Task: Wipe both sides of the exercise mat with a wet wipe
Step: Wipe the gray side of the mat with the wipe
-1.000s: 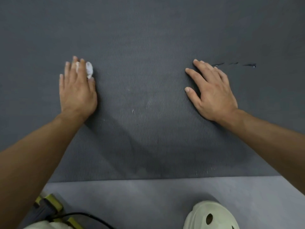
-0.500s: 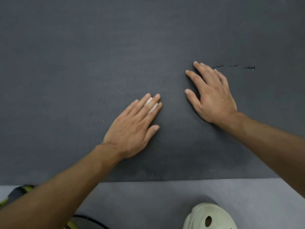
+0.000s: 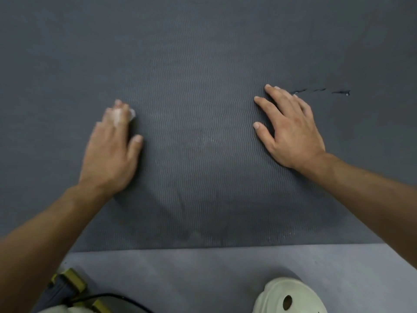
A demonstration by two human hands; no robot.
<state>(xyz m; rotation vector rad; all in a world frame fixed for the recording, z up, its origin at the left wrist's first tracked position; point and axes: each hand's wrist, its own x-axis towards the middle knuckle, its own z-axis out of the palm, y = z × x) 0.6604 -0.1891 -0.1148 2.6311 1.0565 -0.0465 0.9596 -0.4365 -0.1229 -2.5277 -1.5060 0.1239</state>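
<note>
A dark grey ribbed exercise mat (image 3: 203, 98) fills most of the view, and its near edge runs across the lower part. My left hand (image 3: 110, 152) lies flat on the mat at the left, blurred. It presses a white wet wipe (image 3: 118, 115) under its straight fingers; bits of the wipe show between and beside the fingertips. My right hand (image 3: 291, 129) rests flat on the mat at the right with its fingers spread, holding nothing.
A short row of dark wet marks (image 3: 338, 92) sits on the mat beyond the right fingertips. Lighter grey floor (image 3: 203, 274) lies in front of the mat. A pale perforated shoe (image 3: 288, 299) is at the bottom right, a yellow-and-grey strap (image 3: 67, 285) with a black cord at the bottom left.
My left hand swept the wipe from the far left to the middle of the mat, then back leftward to where it is now. My right hand has stayed put.
</note>
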